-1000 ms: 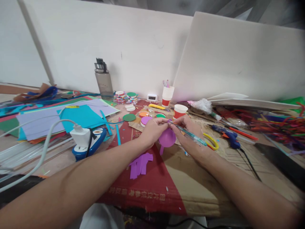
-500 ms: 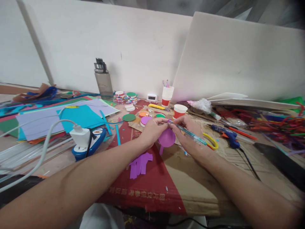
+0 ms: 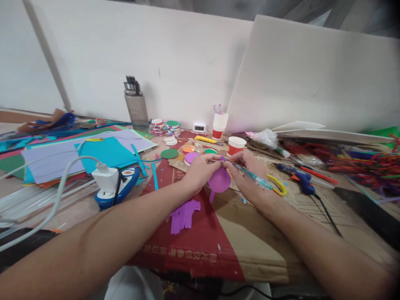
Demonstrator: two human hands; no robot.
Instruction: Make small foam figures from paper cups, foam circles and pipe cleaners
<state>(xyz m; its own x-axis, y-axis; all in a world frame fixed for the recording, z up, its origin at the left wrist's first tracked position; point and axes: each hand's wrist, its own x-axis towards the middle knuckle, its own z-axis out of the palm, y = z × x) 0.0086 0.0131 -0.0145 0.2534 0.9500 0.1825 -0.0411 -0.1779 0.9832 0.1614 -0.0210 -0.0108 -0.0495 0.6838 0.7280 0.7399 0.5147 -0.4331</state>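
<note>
My left hand [image 3: 204, 168] is closed, its fingertips pinching a small purple paper strip [image 3: 222, 158] where both hands meet. My right hand [image 3: 248, 168] is closed around a teal, see-through pen [image 3: 254, 178], whose tip end lies by that strip. Just below the fingers is a round purple paper disc [image 3: 219, 181] with a narrow tab pointing down; the fingers partly cover its top. Below my left wrist, several cut purple paper strips [image 3: 184, 216] lie in a loose pile on the red part of the cardboard [image 3: 206, 241].
Behind my hands stand a red and white paper cup [image 3: 236, 146] and a cup stack [image 3: 220, 125]. A blue glue gun [image 3: 300, 178] lies right, near yellow-handled scissors [image 3: 279, 185]. Left are a power strip [image 3: 131, 183], coloured paper [image 3: 106, 154] and a bottle [image 3: 136, 106].
The pen in my right hand has shifted very slightly, its rear end a little to the right and lower. Both hands otherwise stay in place over the purple disc.
</note>
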